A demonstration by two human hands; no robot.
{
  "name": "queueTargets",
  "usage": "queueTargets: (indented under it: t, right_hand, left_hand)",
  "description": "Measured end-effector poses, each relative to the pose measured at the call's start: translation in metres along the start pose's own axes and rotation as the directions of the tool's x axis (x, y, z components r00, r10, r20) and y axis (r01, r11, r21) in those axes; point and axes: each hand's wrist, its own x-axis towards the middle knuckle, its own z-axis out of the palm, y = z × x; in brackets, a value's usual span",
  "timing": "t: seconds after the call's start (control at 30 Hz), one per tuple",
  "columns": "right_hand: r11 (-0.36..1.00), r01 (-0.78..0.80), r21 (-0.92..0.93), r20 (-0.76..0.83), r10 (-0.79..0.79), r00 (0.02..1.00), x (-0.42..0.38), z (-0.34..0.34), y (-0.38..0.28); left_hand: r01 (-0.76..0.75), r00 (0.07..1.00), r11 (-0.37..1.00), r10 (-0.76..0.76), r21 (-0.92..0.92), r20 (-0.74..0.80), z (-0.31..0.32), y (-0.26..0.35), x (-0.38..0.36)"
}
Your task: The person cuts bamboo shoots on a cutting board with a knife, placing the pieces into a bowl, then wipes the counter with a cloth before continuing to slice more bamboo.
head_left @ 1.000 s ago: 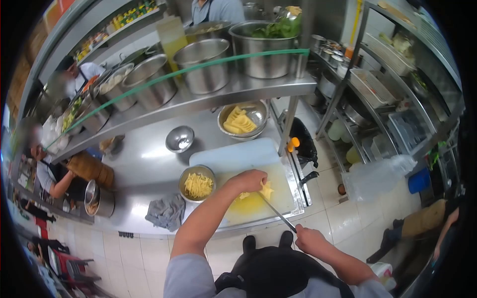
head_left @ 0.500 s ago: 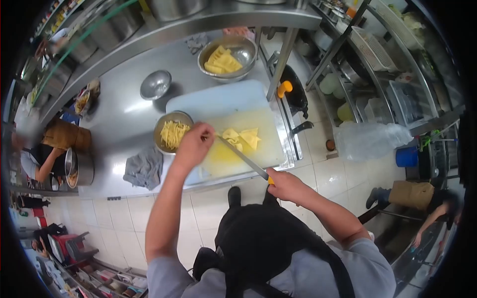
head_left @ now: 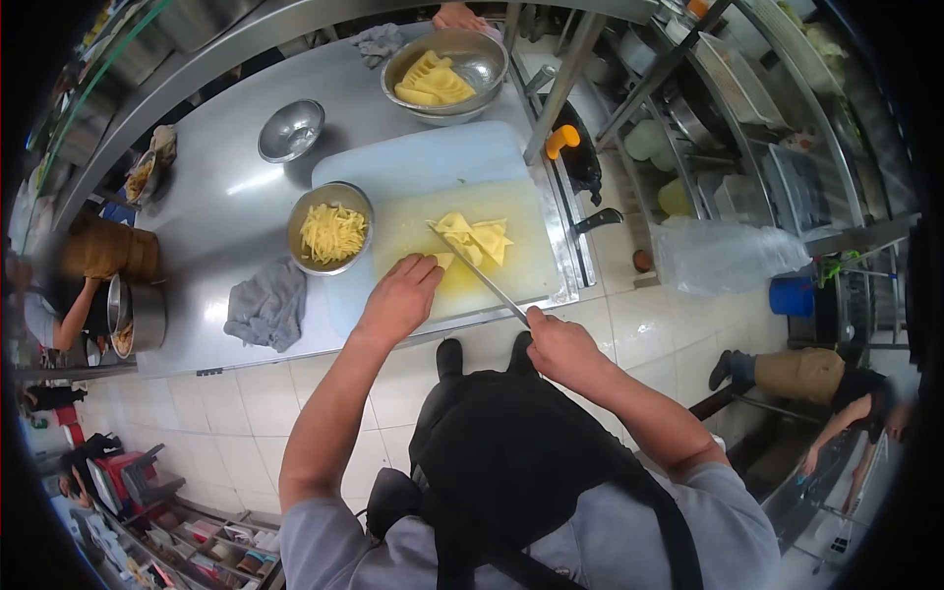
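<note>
The left hand (head_left: 401, 297) reaches forward palm-down, fingers bent and close together, tips at a small yellow piece (head_left: 443, 261); whether they pinch it I cannot tell. The right hand (head_left: 562, 348), forearm slanting inward, wraps its fingers around the knife (head_left: 488, 282), whose blade slants between the left fingertips and the yellow slices (head_left: 489, 237) just beyond them.

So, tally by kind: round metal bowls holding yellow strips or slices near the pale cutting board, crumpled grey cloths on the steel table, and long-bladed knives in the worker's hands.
Round metal bowls: 2 (bowl of yellow strips, bowl of yellow slices)
Crumpled grey cloths: 2 (near cloth, far cloth)
Long-bladed knife: 1 (in the right hand)
Total: 5
</note>
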Motion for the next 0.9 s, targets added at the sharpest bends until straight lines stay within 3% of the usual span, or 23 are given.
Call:
queueTargets:
  t: [0.07, 0.2, 0.27, 0.3, 0.37, 0.5, 0.57, 0.6, 0.67, 0.9]
  right_hand:
    - [1.000, -0.006, 0.011, -0.004, 0.006, 1.000, -0.002, -0.002, -0.002]
    - [0.997, -0.028, 0.079, 0.005, 0.028, 1.000, -0.008, -0.002, -0.007]
    - [0.995, -0.041, 0.093, -0.005, 0.042, 0.999, -0.010, -0.001, -0.010]
    - [0.993, -0.048, 0.107, -0.012, 0.050, 0.999, -0.011, 0.002, -0.013]
    - [0.992, -0.061, 0.107, -0.010, 0.062, 0.998, -0.012, 0.007, -0.016]
    - [0.996, -0.069, 0.057, -0.020, 0.070, 0.997, -0.014, 0.014, -0.017]
    - [0.997, -0.066, 0.027, -0.032, 0.067, 0.997, -0.016, 0.010, -0.018]
    - [0.999, -0.051, 0.000, -0.042, 0.051, 0.998, -0.018, 0.009, -0.021]
    - [0.998, -0.060, -0.025, -0.033, 0.059, 0.998, -0.020, 0.005, -0.025]
    - [0.989, -0.080, -0.120, -0.013, 0.080, 0.997, -0.027, -0.002, -0.035]
  left_hand:
    - [-0.050, 0.998, 0.995, 0.047, 0.090, 0.037, -0.004, -0.004, 0.008]
    - [-0.067, 0.998, 0.995, 0.065, 0.076, 0.022, -0.003, -0.007, 0.017]
    - [0.079, 0.992, 0.997, -0.080, 0.008, 0.102, 0.000, 0.002, 0.020]
    - [0.074, 0.991, 0.997, -0.075, 0.008, 0.107, 0.003, 0.011, 0.020]
    - [0.260, 0.948, 0.962, -0.270, 0.080, 0.168, 0.009, 0.030, 0.019]
    - [0.333, 0.931, 0.941, -0.338, 0.055, 0.136, 0.011, 0.035, 0.020]
    - [-0.022, 1.000, 1.000, 0.022, 0.002, 0.000, 0.008, 0.014, 0.015]
    - [-0.022, 1.000, 1.000, 0.022, -0.013, 0.011, 0.005, 0.009, 0.013]
    - [-0.191, 0.979, 0.982, 0.191, -0.004, 0.065, -0.004, -0.001, 0.016]
    - [-0.201, 0.960, 0.979, 0.192, 0.022, 0.205, -0.013, -0.002, 0.023]
